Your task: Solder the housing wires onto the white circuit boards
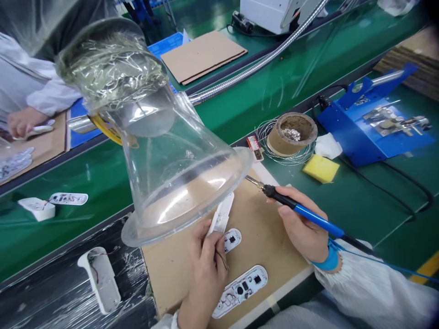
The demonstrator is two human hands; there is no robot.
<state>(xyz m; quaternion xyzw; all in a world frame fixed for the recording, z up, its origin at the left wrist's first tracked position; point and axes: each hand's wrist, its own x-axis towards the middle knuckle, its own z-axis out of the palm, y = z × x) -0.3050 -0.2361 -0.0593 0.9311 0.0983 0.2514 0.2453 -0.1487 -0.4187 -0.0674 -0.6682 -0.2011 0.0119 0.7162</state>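
My right hand [303,224] grips a blue and black soldering iron [310,215], its metal tip pointing left toward the rim of the clear fume hood [178,183]. In my left hand [207,260] is a white plastic housing [221,214], pinched between thumb and fingers, with thin wires showing below the thumb. One white circuit board [233,240] with a black chip lies just beside that hand, partly hidden by it. Nearer to me, a second board [245,290] rests on the cardboard sheet [281,246]. The hood covers part of the view above the housing.
At right stand a blue iron stand [360,132], a yellow sponge [321,168] and a round pot [291,135] ringed by solder wire. Another white housing [103,281] lies left on black wrapping. A co-worker's hand [25,122] is at far left, across the green belt [103,178].
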